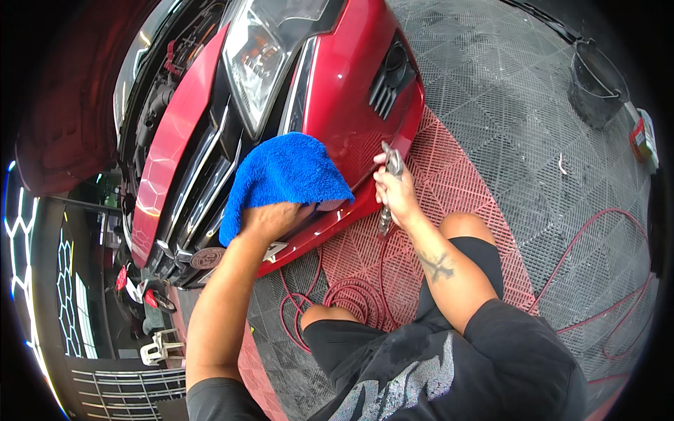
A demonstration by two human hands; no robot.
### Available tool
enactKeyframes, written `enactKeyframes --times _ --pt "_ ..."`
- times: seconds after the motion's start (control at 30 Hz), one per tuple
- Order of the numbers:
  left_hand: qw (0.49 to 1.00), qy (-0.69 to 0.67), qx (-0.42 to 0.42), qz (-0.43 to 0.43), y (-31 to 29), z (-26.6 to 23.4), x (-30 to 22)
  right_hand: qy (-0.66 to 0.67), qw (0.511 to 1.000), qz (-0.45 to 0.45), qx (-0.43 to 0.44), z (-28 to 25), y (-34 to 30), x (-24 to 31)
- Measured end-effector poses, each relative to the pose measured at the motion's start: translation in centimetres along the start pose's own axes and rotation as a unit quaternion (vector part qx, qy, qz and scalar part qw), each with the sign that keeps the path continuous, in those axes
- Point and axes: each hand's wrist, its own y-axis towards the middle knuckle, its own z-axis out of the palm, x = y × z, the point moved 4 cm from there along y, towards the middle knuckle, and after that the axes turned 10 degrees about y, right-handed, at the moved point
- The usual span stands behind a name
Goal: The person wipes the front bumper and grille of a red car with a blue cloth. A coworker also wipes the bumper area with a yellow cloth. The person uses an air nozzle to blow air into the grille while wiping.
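A fluffy blue microfibre towel (291, 168) lies bunched against the front grille and bumper of a red car (344, 91). My left hand (270, 221) has hold of it, with the fingers mostly hidden under the cloth. To the right, just off the bumper's lower edge, my right hand (397, 193) is closed around a silver air blow gun (393, 165). From the gun's lower end a red air hose (382, 274) runs down to the floor.
Loops of red hose (354, 298) lie on the grey and red grated floor tiles by my knees. More hose (597, 217) crosses the floor at right. A black bucket (597, 88) stands far right beside a container (642, 140). The hood (77, 105) is raised.
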Motion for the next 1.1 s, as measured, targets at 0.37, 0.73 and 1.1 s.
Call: enactKeyframes --times 0.37,0.73,1.1 --pt "0.995 -0.025 -0.031 -0.087 3.5 0.5 -2.0 -0.040 0.999 -0.004 -0.009 -1.4 3.1 3.2" --pt "0.997 -0.050 -0.033 -0.044 1.7 0.3 -4.0 -0.069 0.997 -0.035 -0.026 -3.3 0.6 2.8" --pt "0.852 -0.413 -0.009 -0.322 -11.8 9.2 -12.5 -0.364 0.904 0.006 0.223 6.9 -9.9 0.1"
